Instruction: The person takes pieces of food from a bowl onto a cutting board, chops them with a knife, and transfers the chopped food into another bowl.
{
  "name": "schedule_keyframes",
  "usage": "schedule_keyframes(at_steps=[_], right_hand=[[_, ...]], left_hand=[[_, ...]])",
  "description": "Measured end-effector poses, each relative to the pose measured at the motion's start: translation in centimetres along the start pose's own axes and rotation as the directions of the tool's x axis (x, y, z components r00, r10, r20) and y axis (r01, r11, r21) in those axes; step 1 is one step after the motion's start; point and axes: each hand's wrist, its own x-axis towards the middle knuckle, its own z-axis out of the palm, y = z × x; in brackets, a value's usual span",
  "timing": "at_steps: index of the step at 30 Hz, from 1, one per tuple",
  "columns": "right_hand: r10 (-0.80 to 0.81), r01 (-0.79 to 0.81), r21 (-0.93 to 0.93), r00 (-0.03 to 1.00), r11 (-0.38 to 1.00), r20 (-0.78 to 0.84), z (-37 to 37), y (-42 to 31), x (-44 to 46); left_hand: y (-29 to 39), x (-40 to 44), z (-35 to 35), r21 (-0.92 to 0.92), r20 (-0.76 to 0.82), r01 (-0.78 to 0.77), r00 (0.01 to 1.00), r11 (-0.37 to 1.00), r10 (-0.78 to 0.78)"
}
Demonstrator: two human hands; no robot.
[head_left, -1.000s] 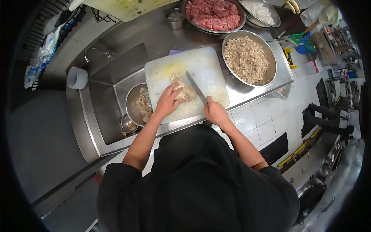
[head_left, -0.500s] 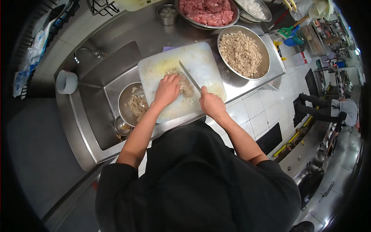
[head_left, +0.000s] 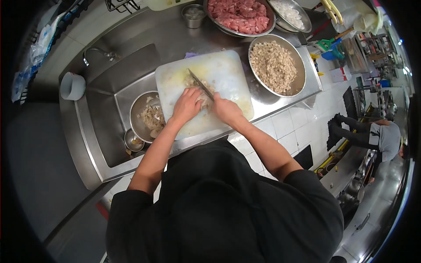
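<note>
A pale beige, wet-looking mass of soft food (head_left: 205,103) is spread in a loose heap at the middle of a white, rounded rectangular plastic cutting board (head_left: 228,72), partly hidden by the hands. The heap is covered at its near left side by the left hand (head_left: 187,105), whose fingers are bent and kept close together; whether anything is pinched beneath them cannot be told. A long, narrow, grey metal knife (head_left: 201,83) is gripped by the right hand (head_left: 226,109), with the fingers wrapped tightly round its handle. The blade is pointed away and to the left, across the heap, just beside the left fingertips; whether the board is touched by its edge cannot be made out. The board is set partly over a stainless steel sink (head_left: 103,122), where a round metal bowl (head_left: 137,115) is seen with similar pale pieces inside, a smaller metal vessel (head_left: 133,141) just beside it. To the right of the board, a wide steel bowl (head_left: 299,72) is filled with beige chopped food (head_left: 274,65). Beyond it, pinkish-red raw meat (head_left: 237,16) is heaped in another bowl
</note>
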Motion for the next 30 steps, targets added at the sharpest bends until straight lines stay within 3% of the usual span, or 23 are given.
schedule_keyframes(at_steps=[4, 7, 10, 13, 15, 18, 22, 26, 28, 30], right_hand=[[0.019, -0.011, -0.073, 0.994, 0.997, 0.107, -5.0, -2.4, -5.0], [0.001, 0.016, -0.114, 0.989, 0.993, 0.150, -2.0, -0.4, -5.4], [-0.059, 0.059, 0.007, 0.997, 0.998, 0.052, 1.8, 0.4, -1.3], [-0.069, 0.070, -0.010, 0.997, 0.998, 0.039, 1.6, 0.2, 1.0], [-0.080, 0.081, -0.049, 0.997, 0.996, 0.021, 0.2, 0.3, 0.8], [-0.052, 0.057, -0.083, 0.997, 0.995, 0.057, -2.6, -0.9, -1.8], [-0.030, 0.043, -0.101, 0.991, 0.994, 0.127, -4.4, -2.2, -4.4], [-0.031, 0.044, -0.096, 0.990, 0.994, 0.135, 0.3, -1.3, -2.8], [-0.125, 0.125, -0.064, 0.992, 0.990, 0.011, 2.2, -1.3, -0.1], [-0.116, 0.117, -0.056, 0.993, 0.992, 0.020, 1.4, -1.5, 1.6]], left_hand=[[1.1, 0.0, -0.9, 0.062, -0.001, 0.030, 1.000, 0.998, -0.030], [0.8, -0.1, -0.9, 0.159, 0.100, 0.083, 0.990, 0.984, -0.100], [-0.6, -1.1, 0.7, 0.024, 0.043, 0.083, 0.996, 0.996, -0.084], [-0.7, -1.3, 0.2, 0.017, 0.059, 0.039, 0.997, 0.999, -0.040], [-0.6, -0.8, -0.5, -0.033, -0.015, 0.045, 0.999, 0.998, -0.046], [0.5, -1.2, -2.1, 0.062, -0.062, 0.040, 0.997, 0.997, -0.036], [-0.3, -1.5, -1.4, -0.026, 0.026, 0.124, 0.992, 0.992, -0.123], [-0.4, -0.9, -0.6, -0.036, 0.038, 0.118, 0.992, 0.992, -0.117], [-0.7, -2.0, -0.3, -0.037, 0.057, 0.123, 0.991, 0.992, -0.121], [-1.2, -1.5, -0.5, -0.062, 0.016, 0.107, 0.994, 0.992, -0.106]])
